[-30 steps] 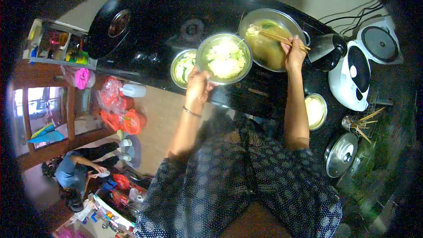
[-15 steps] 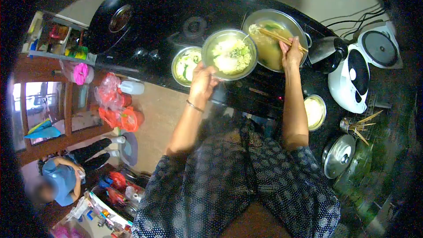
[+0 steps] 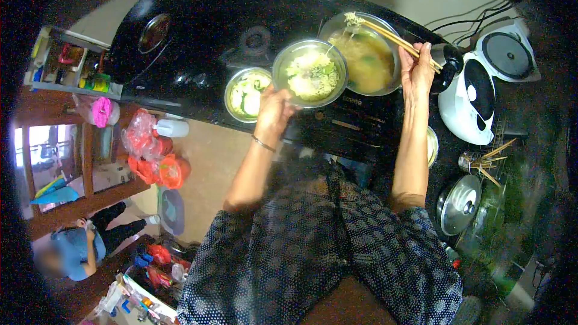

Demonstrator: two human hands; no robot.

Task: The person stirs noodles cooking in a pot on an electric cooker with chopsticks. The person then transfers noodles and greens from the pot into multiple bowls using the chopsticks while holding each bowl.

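Note:
My left hand grips the rim of a metal bowl of noodles with green leaves, held over the black counter. In my right hand is a pair of chopsticks, with a clump of noodles pinched at the tips. The clump hangs above the far-left rim of a metal pot of cloudy broth, strands trailing down. Close by on the left, a second metal bowl of noodles and greens rests on the counter. My right forearm partly hides another bowl.
A white rice cooker with a raised lid stands right of the pot. Nearer are a holder of chopsticks and a pot lid. A black wok lid is at far left. Another person stands at lower left.
My right hand has shifted right and lifted the chopsticks, raising the noodle clump toward the pot's far rim. The left hand still holds the bowl. The person at lower left has moved slightly.

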